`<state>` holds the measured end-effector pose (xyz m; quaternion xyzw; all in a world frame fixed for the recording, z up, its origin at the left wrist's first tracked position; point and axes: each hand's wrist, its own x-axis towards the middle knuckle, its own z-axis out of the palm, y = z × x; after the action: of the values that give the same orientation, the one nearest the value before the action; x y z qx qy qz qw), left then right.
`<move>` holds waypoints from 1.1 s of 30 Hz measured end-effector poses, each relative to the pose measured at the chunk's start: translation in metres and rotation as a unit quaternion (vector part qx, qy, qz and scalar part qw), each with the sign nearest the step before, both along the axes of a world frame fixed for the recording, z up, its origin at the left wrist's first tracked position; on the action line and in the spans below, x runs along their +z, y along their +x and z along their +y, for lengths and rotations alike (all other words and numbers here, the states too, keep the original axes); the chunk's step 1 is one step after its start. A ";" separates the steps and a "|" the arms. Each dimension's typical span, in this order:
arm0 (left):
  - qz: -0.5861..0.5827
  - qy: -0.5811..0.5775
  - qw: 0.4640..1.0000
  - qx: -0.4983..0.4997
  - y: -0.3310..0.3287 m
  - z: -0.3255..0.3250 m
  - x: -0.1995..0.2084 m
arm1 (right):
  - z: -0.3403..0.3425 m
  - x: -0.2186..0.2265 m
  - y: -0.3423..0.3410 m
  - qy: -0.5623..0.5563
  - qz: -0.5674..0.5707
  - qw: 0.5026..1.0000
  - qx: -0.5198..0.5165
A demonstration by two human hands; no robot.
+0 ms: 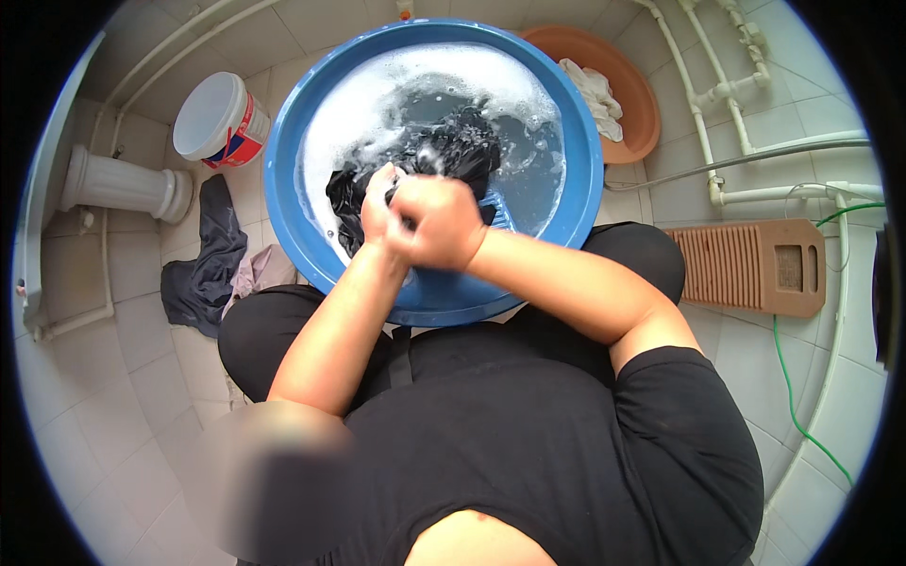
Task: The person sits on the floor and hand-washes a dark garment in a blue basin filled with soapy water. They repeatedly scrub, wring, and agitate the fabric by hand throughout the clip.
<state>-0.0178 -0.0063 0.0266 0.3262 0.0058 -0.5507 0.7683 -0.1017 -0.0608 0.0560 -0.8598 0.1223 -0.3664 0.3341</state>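
Note:
A big round blue basin of sudsy water stands between my knees. Black wet cloth lies bunched in it, partly above the water. My left hand is closed on part of this cloth near the basin's front side. Pressed up against it, my right hand is closed in a fist on the same cloth, slightly blurred. Just right of my right hand shows a ridged blue washboard, mostly hidden by my hands and the cloth. White foam covers the water's left and far parts.
An orange-brown basin with white cloth stands behind at right. A brown washboard lies right of my knee, near white pipes and a green hose. At left are a white bucket, dark clothing and a white pedestal.

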 end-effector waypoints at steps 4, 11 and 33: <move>0.004 0.014 0.997 0.082 -0.006 -0.003 -0.044 | -0.008 -0.026 0.004 0.066 0.024 0.997 -0.026; -0.030 -0.155 0.987 -0.028 0.002 0.001 -0.048 | 0.001 -0.002 0.003 0.043 -0.003 0.999 -0.030; -0.020 -0.051 0.995 -0.084 0.053 0.018 0.017 | -0.161 -0.096 -0.030 0.624 0.137 0.744 -0.195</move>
<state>0.0355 0.0113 0.0438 0.2972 -0.0647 -0.6059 0.7351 -0.1320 -0.2222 -0.0396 -0.4576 0.5334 -0.1438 0.6967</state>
